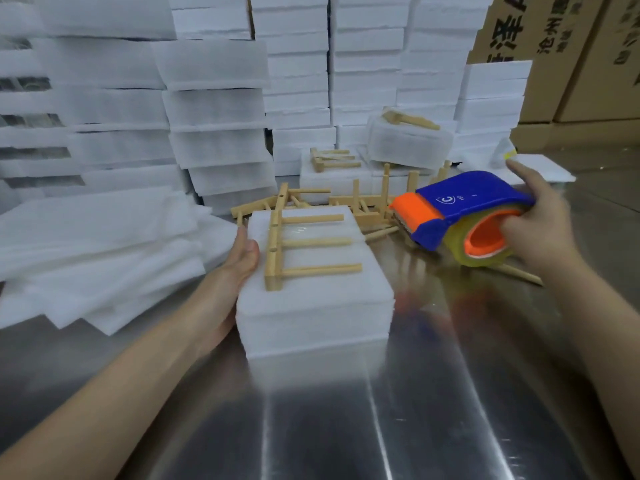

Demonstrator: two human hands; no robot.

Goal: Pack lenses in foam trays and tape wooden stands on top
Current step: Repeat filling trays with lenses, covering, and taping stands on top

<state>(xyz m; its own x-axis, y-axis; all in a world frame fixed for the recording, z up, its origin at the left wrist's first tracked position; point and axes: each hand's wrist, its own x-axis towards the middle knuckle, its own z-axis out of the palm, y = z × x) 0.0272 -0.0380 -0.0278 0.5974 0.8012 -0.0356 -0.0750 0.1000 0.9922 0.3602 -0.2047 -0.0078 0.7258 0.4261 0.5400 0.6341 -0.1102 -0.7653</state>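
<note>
From the head view, a block of white foam trays [311, 306] sits on the shiny metal surface [381, 427], in the middle of the picture. A wooden stand [301, 247] lies flat on top of the block, its rail toward the left and three pegs pointing right.

The left grip [239, 268] is released. Its fingers are straight and its palm is pressed against the left side of the foam trays, beside the stand's rail.

The right grip [540, 230] grasps a blue and orange tape dispenser [464, 206], with fingers curled into the core of the tape roll [485, 247] and the forefinger stretched out. The dispenser hangs above the surface to the right of the block, apart from it, with its orange nose toward the stand.

Loose wooden stands [367, 202] lie heaped behind the block. Foam stacks [214, 98] rise at the back, foam sheets [86, 254] spread at the left, and cardboard boxes [588, 64] stand at the far right.
</note>
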